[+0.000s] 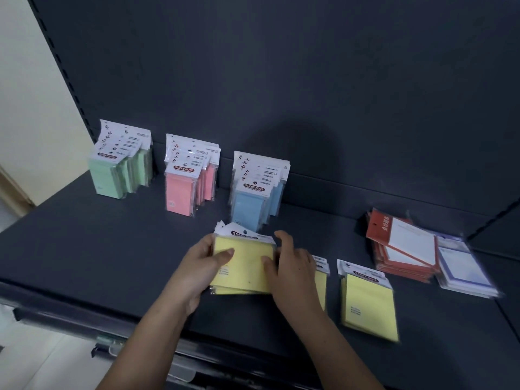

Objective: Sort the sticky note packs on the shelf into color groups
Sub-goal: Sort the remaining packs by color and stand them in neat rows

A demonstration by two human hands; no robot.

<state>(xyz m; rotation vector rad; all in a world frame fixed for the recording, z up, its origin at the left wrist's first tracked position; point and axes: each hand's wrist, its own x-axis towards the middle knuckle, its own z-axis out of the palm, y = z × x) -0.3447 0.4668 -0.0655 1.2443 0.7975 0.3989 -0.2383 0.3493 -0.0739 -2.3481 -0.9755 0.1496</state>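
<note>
Both hands clasp the yellow stack (244, 263) at the front middle of the shelf (84, 249). The left hand (202, 266) lays its thumb flat on the top face, fingers wrapped behind the left edge. The right hand (292, 266) sets its thumb on the face, fingers curled over the right edge. These are flat rectangular packs in glossy clear sleeves with white header cards; their number cannot be told. A yellow pile (320, 288) lies mostly hidden under the right wrist, and a yellow pack (371, 305) lies flat to its right. Behind them, upright rows of blue packs (253, 204), pink packs (183, 192) and green packs (112, 175) stand apart on the matte dark shelf. At far right, red pads (405, 249) and purple-edged pads (461, 266) lie fanned and blurred, their print unreadable
</note>
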